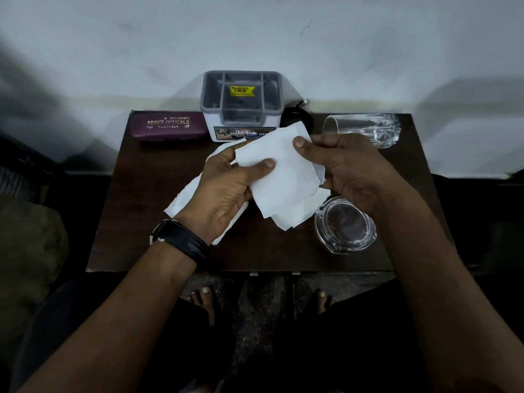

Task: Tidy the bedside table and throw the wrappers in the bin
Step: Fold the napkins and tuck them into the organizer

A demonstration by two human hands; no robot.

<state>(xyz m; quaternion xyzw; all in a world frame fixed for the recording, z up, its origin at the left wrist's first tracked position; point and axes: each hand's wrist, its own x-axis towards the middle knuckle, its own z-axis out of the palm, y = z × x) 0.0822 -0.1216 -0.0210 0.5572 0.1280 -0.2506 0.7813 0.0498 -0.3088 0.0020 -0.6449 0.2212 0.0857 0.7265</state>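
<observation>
— What have our fingers (pixel 265 165) got?

— Both hands pinch the white wrappers (pixel 286 180), thumbs on top: left hand (pixel 224 188) at the left edge, right hand (pixel 348 168) at the far right corner, above the dark surface (pixel 147 211).

— And around us?

— A glass ashtray (pixel 344 224) near right, a tipped glass (pixel 363 129) far right, a grey organiser (pixel 241 104) far centre, a maroon spectacle case (pixel 169 126) far left.

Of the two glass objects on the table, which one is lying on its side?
The tall drinking glass at the back right corner lies on its side, with its open mouth facing left. The low glass ashtray near the right hand sits upright.
</observation>
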